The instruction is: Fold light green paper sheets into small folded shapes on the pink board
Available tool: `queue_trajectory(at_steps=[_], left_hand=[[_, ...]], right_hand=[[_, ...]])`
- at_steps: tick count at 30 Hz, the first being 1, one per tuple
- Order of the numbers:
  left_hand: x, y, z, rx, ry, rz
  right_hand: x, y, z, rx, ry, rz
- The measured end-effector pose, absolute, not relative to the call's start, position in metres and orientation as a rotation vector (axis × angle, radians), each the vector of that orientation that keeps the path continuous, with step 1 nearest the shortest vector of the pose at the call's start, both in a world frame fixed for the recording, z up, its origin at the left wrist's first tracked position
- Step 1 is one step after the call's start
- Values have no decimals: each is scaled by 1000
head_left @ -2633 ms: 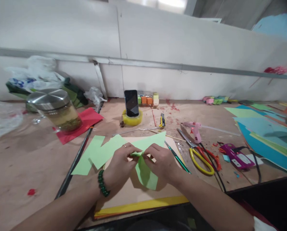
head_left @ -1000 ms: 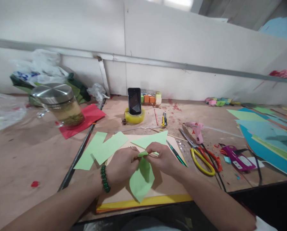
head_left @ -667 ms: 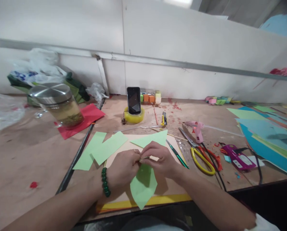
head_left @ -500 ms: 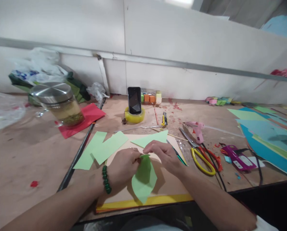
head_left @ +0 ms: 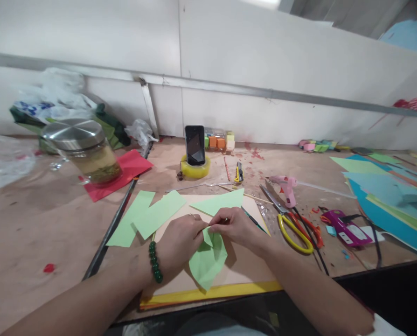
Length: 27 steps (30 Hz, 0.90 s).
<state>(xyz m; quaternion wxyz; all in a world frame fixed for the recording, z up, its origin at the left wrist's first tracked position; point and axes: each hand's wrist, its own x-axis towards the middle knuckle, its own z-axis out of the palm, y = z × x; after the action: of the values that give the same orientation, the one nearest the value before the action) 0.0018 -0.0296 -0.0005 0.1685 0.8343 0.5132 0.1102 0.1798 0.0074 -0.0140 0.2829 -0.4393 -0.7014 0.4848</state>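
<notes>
Between my two hands is a leaf-shaped piece of light green paper (head_left: 207,267), its upper end folded over in a small flap. My left hand (head_left: 184,237), with a green bead bracelet (head_left: 155,262) at the wrist, pinches that upper end from the left. From the right, the thumb and fingers of my right hand (head_left: 233,226) close on the folded flap. Under the leaf lies a stack of pale peach paper (head_left: 253,273) with a yellow edge. Cut green paper pieces (head_left: 163,213) lie beyond my left hand, and a green paper triangle (head_left: 219,200) beyond my right.
Scissors with yellow handles (head_left: 295,238), a pink glue gun (head_left: 286,187) and a purple device (head_left: 346,228) lie to the right. A phone (head_left: 195,145) stands in a yellow tape roll (head_left: 195,169). At left, a lidded glass jar (head_left: 96,163) stands on red paper (head_left: 135,163). Coloured sheets (head_left: 386,196) lie far right.
The fingers of my right hand have come down and closed on the leaf's upper end. The small flap now tilts toward me, showing its face, and the leaf has shifted slightly.
</notes>
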Motion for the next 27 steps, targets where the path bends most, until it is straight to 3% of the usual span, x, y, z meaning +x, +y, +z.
queue_trajectory(at_steps=[20, 27], left_hand=[[3, -30, 1, 2296, 1479, 267], [0, -23, 4, 1932, 1162, 635]], right_hand=[[181, -1, -12, -979, -2302, 677], [185, 1, -10, -806, -2228, 558]])
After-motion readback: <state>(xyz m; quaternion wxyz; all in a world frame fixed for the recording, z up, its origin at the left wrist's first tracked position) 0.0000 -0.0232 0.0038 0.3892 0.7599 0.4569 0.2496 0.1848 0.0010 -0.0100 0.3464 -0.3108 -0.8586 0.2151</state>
